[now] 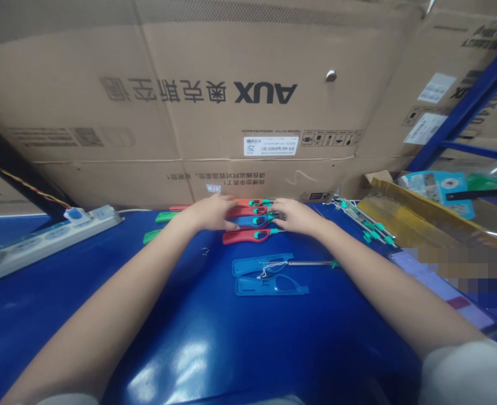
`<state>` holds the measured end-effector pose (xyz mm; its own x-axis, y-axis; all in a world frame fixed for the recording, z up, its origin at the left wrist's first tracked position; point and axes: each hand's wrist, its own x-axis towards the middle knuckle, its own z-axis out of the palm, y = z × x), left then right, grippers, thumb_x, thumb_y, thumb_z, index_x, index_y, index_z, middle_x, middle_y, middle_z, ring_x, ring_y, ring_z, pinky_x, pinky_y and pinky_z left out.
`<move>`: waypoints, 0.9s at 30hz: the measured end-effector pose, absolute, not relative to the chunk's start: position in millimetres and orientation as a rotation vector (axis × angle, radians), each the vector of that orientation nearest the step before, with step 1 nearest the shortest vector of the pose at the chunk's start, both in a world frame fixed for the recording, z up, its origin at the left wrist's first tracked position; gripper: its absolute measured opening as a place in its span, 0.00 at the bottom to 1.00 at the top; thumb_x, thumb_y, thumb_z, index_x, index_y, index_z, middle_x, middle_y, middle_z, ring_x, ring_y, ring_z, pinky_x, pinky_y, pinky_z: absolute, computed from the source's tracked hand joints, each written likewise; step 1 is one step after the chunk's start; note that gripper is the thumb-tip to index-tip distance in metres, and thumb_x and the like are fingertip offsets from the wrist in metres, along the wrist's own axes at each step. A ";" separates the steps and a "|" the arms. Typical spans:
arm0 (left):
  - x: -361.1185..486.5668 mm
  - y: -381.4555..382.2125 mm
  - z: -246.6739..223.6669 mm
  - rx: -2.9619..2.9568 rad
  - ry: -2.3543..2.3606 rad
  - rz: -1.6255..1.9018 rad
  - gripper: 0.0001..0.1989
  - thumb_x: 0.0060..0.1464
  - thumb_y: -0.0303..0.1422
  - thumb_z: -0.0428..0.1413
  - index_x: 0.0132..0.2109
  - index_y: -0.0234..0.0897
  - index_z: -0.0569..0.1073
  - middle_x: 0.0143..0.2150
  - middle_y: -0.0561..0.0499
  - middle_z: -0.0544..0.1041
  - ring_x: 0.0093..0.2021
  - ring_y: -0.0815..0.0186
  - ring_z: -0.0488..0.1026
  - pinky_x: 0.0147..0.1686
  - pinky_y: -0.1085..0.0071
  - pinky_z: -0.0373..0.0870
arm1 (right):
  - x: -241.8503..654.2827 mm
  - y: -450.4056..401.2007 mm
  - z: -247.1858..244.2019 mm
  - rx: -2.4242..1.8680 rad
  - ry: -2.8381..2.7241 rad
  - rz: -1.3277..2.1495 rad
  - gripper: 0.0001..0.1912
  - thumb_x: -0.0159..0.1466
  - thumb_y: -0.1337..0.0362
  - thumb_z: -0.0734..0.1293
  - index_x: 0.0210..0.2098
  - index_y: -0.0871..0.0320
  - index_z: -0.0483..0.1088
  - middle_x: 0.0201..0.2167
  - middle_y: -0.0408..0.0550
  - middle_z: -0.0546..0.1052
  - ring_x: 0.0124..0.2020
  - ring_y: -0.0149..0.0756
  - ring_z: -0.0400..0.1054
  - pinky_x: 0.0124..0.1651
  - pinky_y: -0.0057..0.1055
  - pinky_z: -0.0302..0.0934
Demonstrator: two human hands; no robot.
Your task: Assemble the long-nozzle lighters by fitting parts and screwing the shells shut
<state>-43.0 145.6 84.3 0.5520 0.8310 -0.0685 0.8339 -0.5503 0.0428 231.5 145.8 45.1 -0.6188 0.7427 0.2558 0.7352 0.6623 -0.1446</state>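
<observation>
Several long-nosed lighters lie side by side at the back of the table, with red and blue handles and green triggers. My left hand (212,214) is closed over the left ends of the handles, its thumb against the blue lighter (248,220). At the other end, my right hand (296,216) has its fingers bent around the metal tubes; the fingertips are partly hidden. The nearest red lighter (243,236) lies just in front of the blue one. Closer to me are two blue handle shells (269,286), with a metal lighter tube (309,263) and white wires over the upper shell.
A big cardboard box (206,129) stands behind the table. On the left is a power strip (54,239). Green handle pieces (168,216) lie beyond my left forearm. To the right are loose lighter tubes (368,222), a yellow-taped carton (421,216) and a phone (438,287).
</observation>
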 end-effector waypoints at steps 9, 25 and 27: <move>-55.4 151.4 90.1 2.621 1.510 -0.043 0.38 0.49 0.52 0.62 0.64 0.41 0.70 0.63 0.42 0.74 0.61 0.50 0.71 0.58 0.63 0.66 | 230.9 141.4 45.9 -1.185 -2.658 -0.008 0.16 0.66 0.65 0.69 0.53 0.54 0.74 0.52 0.52 0.76 0.48 0.42 0.72 0.45 0.33 0.64; -34.0 148.0 89.6 2.119 1.797 0.038 0.41 0.53 0.68 0.43 0.40 0.35 0.78 0.37 0.40 0.83 0.36 0.53 0.80 0.33 0.66 0.72 | 230.5 141.2 36.0 -1.100 -2.701 -0.124 0.25 0.69 0.62 0.62 0.64 0.61 0.69 0.66 0.59 0.68 0.65 0.52 0.62 0.66 0.51 0.58; -34.1 148.1 89.9 2.103 1.769 0.047 0.40 0.53 0.68 0.44 0.39 0.35 0.78 0.36 0.41 0.83 0.34 0.55 0.80 0.33 0.66 0.72 | 229.3 140.1 36.1 -1.100 -2.703 -0.138 0.23 0.71 0.60 0.60 0.63 0.59 0.70 0.65 0.59 0.69 0.64 0.52 0.64 0.65 0.52 0.59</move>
